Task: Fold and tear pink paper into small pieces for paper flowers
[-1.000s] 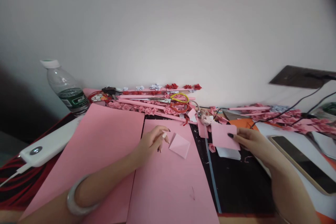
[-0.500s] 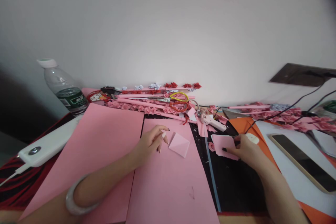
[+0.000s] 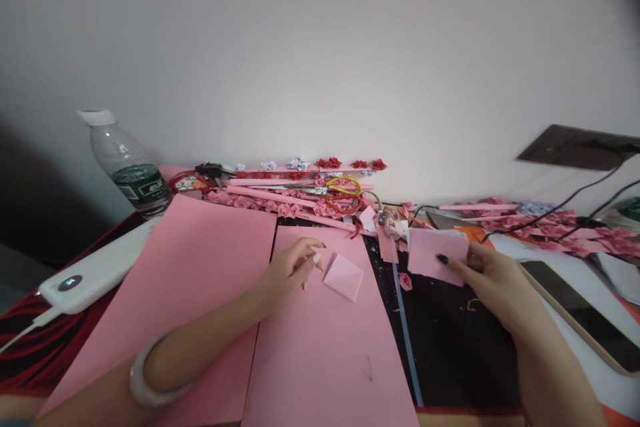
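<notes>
My right hand (image 3: 493, 273) grips a small stack of square pink paper pieces (image 3: 435, 253), thumb on top, raised above the black mat (image 3: 450, 347). A pink paper rose (image 3: 405, 281) lies just below the stack's left edge. Over the large pink sheet (image 3: 320, 360), my left hand (image 3: 295, 267) has curled fingers, thumb and forefinger pinched together. Something small and pale shows at their tips; I cannot make out what it is. Just right of these fingertips lies a creased pink paper square (image 3: 344, 277), flat on the sheet and apart from the hand.
Paper flowers (image 3: 280, 200), rolled pink sticks and scissors (image 3: 345, 185) lie along the wall. A pinkish glue gun (image 3: 395, 225) sits behind the stack. A bottle (image 3: 135, 173) and white device (image 3: 95, 273) stand left; a phone (image 3: 585, 313) lies right on white paper.
My right hand has lifted the stack of paper squares off the mat and tilted it up toward me. My left hand and the creased square have hardly moved.
</notes>
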Tool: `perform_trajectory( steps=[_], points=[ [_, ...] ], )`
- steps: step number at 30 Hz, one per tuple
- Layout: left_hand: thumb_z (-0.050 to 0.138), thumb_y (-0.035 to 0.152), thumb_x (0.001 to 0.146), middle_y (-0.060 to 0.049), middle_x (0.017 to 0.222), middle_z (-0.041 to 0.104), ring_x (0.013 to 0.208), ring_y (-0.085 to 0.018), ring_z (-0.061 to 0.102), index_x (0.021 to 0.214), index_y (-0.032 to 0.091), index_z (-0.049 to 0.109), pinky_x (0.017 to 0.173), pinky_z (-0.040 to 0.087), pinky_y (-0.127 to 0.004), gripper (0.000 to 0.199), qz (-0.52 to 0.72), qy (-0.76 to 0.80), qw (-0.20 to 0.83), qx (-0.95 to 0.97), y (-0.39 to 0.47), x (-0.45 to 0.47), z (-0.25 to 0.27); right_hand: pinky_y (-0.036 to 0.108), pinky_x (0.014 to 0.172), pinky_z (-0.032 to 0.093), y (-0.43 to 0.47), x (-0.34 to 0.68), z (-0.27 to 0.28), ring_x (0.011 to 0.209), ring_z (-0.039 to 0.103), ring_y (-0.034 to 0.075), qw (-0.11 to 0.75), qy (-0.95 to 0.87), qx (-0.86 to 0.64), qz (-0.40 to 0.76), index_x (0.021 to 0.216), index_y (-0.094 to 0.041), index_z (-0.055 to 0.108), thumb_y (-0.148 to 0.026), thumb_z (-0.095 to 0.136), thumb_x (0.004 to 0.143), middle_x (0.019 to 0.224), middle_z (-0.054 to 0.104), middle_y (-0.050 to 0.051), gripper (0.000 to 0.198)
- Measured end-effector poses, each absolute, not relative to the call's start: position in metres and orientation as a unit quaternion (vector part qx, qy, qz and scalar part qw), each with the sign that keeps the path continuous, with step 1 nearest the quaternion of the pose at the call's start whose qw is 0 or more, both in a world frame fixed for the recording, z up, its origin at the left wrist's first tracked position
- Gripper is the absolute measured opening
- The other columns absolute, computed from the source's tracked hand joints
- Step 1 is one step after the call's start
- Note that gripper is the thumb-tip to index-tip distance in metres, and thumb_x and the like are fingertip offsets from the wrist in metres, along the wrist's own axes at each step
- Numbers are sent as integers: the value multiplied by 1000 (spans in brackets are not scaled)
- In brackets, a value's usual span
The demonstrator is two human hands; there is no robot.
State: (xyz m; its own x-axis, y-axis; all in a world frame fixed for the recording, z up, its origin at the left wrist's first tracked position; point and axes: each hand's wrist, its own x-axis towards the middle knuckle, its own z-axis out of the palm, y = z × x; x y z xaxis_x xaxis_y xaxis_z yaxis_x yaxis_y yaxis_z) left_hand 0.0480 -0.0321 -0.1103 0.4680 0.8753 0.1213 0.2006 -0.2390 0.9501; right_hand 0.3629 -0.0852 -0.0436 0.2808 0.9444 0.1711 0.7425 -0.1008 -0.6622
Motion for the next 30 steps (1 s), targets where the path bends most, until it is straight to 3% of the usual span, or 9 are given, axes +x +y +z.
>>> perform_trajectory(
  steps=[2, 5, 9, 13, 17, 24, 30],
  points=[
    [40, 35, 85, -4, 93, 58, 52, -8, 44, 115, 21, 46, 52, 40, -22, 33, 345, 398, 468, 710, -31, 48, -109, 29, 60, 51, -79, 341, -37, 73, 64, 21, 369, -603, -668, 233, 97, -16, 61, -35, 57, 73, 87, 68, 9, 31],
    [44, 38, 84, -5, 105, 55, 54, -8, 43, 120, 23, 45, 53, 38, -21, 39, 350, 408, 429, 726, -30, 46, -105, 30, 63, 50, -64, 301, -39, 73, 63, 20, 381, -652, -583, 298, 93, -16, 60, -33, 58, 74, 85, 67, 7, 25],
    [48, 41, 81, -1, 86, 59, 50, -8, 41, 126, 23, 39, 51, 35, -21, 49, 333, 430, 351, 762, -28, 41, -98, 26, 56, 46, -42, 254, -58, 60, 59, 16, 300, -739, -520, 307, 89, -16, 60, -24, 54, 75, 70, 65, 2, 17],
    [43, 37, 85, -1, 79, 61, 66, -15, 53, 111, 21, 50, 61, 38, -24, 32, 345, 458, 295, 765, -20, 36, -98, 25, 59, 43, -24, 228, -76, 59, 56, 14, 269, -780, -499, 264, 94, -18, 59, -17, 52, 75, 68, 62, 0, 21],
    [43, 33, 84, -5, 83, 63, 74, -19, 57, 101, 17, 55, 68, 41, -28, 26, 341, 471, 284, 762, -9, 31, -107, 26, 67, 43, -15, 219, -81, 69, 57, 14, 272, -805, -492, 190, 121, -21, 42, -13, 51, 75, 90, 63, 3, 48],
    [48, 30, 82, -1, 73, 59, 68, -18, 56, 113, 20, 46, 64, 42, -26, 33, 323, 471, 301, 764, -6, 29, -110, 31, 79, 40, -16, 215, -82, 102, 51, 21, 176, -851, -481, 113, 122, -19, 41, -14, 39, 84, 115, 53, 12, 39],
    [35, 33, 87, 3, 56, 51, 54, -15, 52, 102, 18, 49, 56, 38, -25, 25, 280, 491, 293, 771, -5, 32, -109, 26, 69, 39, -9, 217, -92, 84, 55, 18, 187, -858, -460, 131, 112, -15, 46, -9, 36, 83, 92, 60, 10, 31]
  ],
)
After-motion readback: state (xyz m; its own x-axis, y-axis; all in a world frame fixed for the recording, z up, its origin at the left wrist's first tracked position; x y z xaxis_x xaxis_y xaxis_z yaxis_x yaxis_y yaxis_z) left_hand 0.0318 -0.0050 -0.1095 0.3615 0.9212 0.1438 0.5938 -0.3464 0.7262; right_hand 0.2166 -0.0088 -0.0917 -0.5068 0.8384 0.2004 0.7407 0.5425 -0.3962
